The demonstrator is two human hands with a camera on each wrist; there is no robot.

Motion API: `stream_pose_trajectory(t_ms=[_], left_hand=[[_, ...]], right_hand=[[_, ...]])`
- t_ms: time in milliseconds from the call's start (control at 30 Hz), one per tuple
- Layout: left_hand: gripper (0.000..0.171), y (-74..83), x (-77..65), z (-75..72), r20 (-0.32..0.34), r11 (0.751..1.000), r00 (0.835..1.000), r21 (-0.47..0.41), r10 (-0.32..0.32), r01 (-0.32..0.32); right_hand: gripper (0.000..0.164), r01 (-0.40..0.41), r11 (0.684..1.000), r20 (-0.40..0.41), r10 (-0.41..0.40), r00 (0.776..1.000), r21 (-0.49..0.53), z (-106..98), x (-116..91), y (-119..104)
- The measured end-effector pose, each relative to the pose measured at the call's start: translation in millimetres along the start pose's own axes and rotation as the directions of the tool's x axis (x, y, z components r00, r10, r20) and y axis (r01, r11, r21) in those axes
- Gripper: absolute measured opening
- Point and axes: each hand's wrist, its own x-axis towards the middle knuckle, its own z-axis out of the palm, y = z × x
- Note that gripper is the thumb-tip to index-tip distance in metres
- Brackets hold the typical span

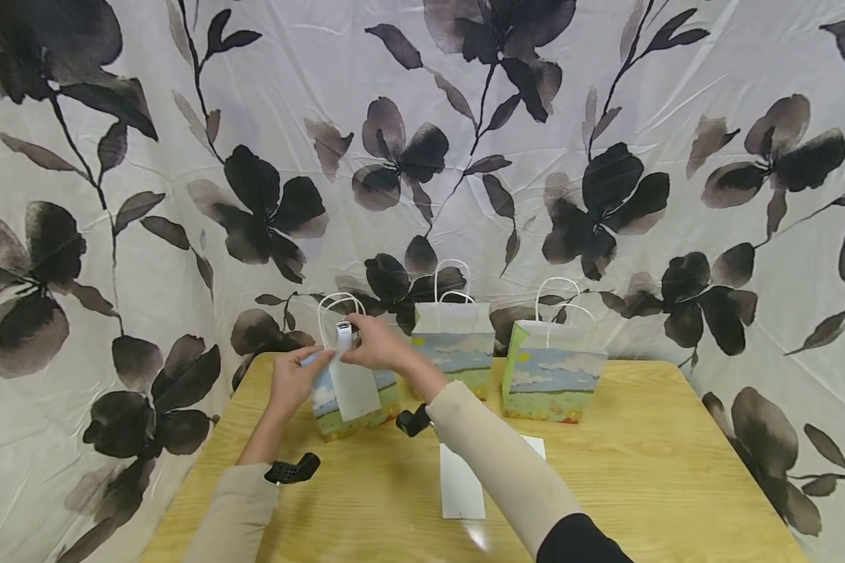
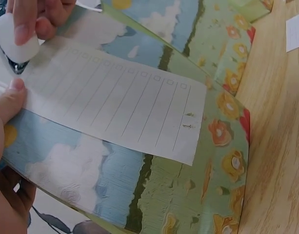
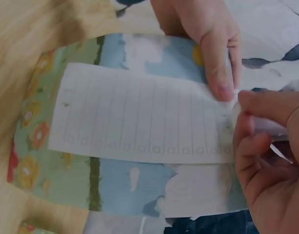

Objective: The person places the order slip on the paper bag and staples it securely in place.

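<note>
The right hand (image 1: 375, 344) has its thumb and fingers closed round a small white stapler (image 1: 344, 334), pinching it at the top edge of a lined sheet (image 1: 358, 395). Just beside it, the left hand (image 1: 291, 383) pinches the rim of a paper bag (image 1: 389, 395) with its thumb on the near face, close to the stapler's end. The sheet lies flat against the front of that bag, its row of little boxes running down one side, its lower end loose over the painted meadow. The step in hand looks to be fastening the sheet to the bag; whether a staple has gone in, I cannot tell. The next move seems to call for a firm squeeze of the stapler while the left hand keeps paper and rim lined up, with the bag's white handles (image 1: 321, 317) kept out of the bite. Farther out, a middle bag (image 1: 454, 363) and a right-hand bag (image 1: 552, 383) stand upright on the wooden table (image 1: 648, 485); more white paper (image 1: 462, 486) lies nearer the person, partly hidden by the right sleeve (image 1: 496, 461).
</note>
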Motion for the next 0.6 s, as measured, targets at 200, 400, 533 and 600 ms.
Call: stream_pose_trajectory(t_ms=[200, 400, 533, 600], left_hand=[[0.036, -3.2, -4.2, 4.8, -0.001, 1.000, 1.000, -0.011, 0.006, -0.006], [0.027, -2.6, -2.3, 5.5, -0.019, 0.998, 0.998, -0.023, 0.062, -0.062], [0.029, -2.0, -1.5, 2.6, -0.012, 0.998, 0.998, -0.015, 0.064, -0.064], [0.030, -2.1, -1.4, 1.5, -0.009, 0.998, 0.998, -0.012, 0.059, -0.059]], right_hand=[[0.048, 0.027, 0.992, 0.025, -0.024, 0.999, -0.120, 3.7, 0.3, 1.8], [0.044, 0.061, 0.974, 0.026, -0.057, 0.998, -0.217, 0.3, 2.2, -2.9], [0.046, 0.040, 0.979, 0.038, -0.033, 0.999, -0.201, 0.2, 3.6, -4.0], [0.047, 0.038, 0.982, 0.048, -0.030, 0.998, -0.183, 0.5, 4.0, -3.3]])
